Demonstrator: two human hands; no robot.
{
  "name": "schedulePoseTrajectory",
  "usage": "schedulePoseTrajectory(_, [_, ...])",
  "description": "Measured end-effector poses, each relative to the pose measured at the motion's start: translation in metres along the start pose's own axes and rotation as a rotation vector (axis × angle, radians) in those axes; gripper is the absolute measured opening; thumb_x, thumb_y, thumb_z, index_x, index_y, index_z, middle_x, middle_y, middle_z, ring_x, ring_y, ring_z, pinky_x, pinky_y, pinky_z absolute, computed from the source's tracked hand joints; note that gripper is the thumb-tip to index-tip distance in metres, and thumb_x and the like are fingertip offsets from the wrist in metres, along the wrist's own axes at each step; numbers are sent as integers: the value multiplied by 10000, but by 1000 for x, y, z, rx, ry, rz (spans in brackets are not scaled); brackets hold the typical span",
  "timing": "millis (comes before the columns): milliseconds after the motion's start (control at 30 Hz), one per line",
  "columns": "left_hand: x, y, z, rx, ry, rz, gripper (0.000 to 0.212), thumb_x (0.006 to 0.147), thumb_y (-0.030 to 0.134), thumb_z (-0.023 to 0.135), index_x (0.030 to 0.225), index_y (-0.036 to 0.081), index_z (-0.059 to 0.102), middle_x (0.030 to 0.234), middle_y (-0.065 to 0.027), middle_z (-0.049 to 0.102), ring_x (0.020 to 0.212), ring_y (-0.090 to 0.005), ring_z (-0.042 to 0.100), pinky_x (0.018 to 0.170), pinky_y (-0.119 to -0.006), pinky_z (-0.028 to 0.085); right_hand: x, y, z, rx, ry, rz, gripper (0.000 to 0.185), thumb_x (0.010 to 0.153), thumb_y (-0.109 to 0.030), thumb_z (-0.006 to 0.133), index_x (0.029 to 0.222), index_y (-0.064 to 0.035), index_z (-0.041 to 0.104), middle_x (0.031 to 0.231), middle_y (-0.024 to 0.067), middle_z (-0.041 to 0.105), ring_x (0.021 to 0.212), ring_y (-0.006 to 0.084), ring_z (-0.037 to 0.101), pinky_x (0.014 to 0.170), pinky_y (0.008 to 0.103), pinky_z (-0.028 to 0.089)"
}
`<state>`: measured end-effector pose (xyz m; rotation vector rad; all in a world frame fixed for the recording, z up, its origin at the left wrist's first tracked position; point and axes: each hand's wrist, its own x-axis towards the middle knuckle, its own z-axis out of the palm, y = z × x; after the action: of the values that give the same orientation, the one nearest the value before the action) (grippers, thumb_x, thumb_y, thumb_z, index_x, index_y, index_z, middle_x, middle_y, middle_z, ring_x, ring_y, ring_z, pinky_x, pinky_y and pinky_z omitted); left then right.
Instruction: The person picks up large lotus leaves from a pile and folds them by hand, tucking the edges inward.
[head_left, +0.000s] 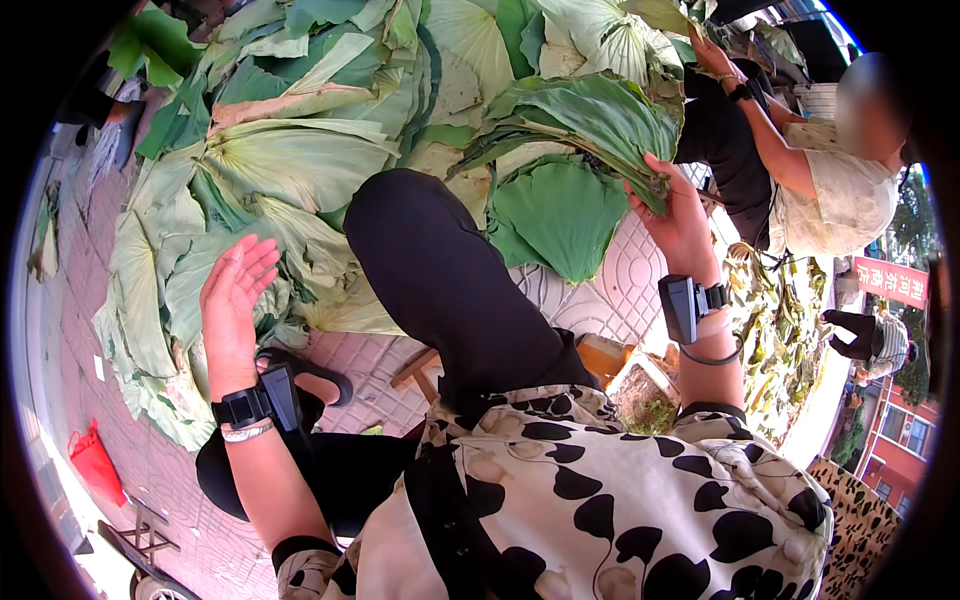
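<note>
My right hand (671, 206) grips a bundle of folded green lotus leaves (592, 120) by its gathered stem end. The bundle fans out to the left, above another stack of flat green leaves (559, 210) on the paving. My left hand (238, 285) is raised with the palm partly turned up, its fingers slightly apart and nothing in it. Beneath and beyond that hand spreads a large heap of pale green lotus leaves (300, 165), some with dry brown edges. My knee in black trousers (450, 247) stands between the two hands.
At the right sits another person (832, 180), holding leaves. Drying leaves (772, 330) cover the ground behind my right arm. A box with plant scraps (645, 390) stands near my right side. At the lower left lie a red bag (97, 465) and a wheel (165, 589).
</note>
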<state>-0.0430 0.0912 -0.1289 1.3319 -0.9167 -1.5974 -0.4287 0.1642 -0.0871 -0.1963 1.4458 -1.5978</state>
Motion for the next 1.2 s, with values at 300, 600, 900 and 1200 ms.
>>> schedulePoseTrajectory(300, [2, 0, 12, 87, 3, -79, 386, 836, 272, 466, 1095, -14, 450, 1059, -138, 530, 974, -194, 507, 844, -301, 373, -9, 20, -85, 174, 111, 141, 187, 792, -163, 518, 897, -9, 518, 819, 97, 580, 653, 168, 557, 536, 228, 442])
schedulePoseTrajectory(600, [13, -5, 14, 161, 26, -147, 395, 835, 286, 469, 1094, -12, 449, 1068, -142, 525, 989, -206, 504, 848, -302, 372, -27, 26, -151, 548, 476, 167, 189, 805, -182, 470, 925, -41, 508, 872, 105, 570, 740, 196, 557, 577, 258, 450])
schedulePoseTrajectory(900, [17, -14, 33, 183, 7, -175, 380, 823, 271, 493, 1076, -12, 467, 1016, -145, 547, 935, -202, 526, 808, -296, 391, -37, 22, -186, 693, 682, -71, 216, 798, -224, 458, 902, -46, 521, 821, 103, 584, 721, 212, 572, 556, 283, 473])
schedulePoseTrajectory(1200, [21, -26, 22, 172, 24, -176, 325, 826, 257, 489, 1029, 2, 493, 982, -129, 563, 907, -197, 541, 783, -291, 406, -31, 30, -180, 510, 631, -42, 173, 798, -177, 498, 888, -31, 524, 821, 104, 581, 690, 195, 562, 538, 258, 461])
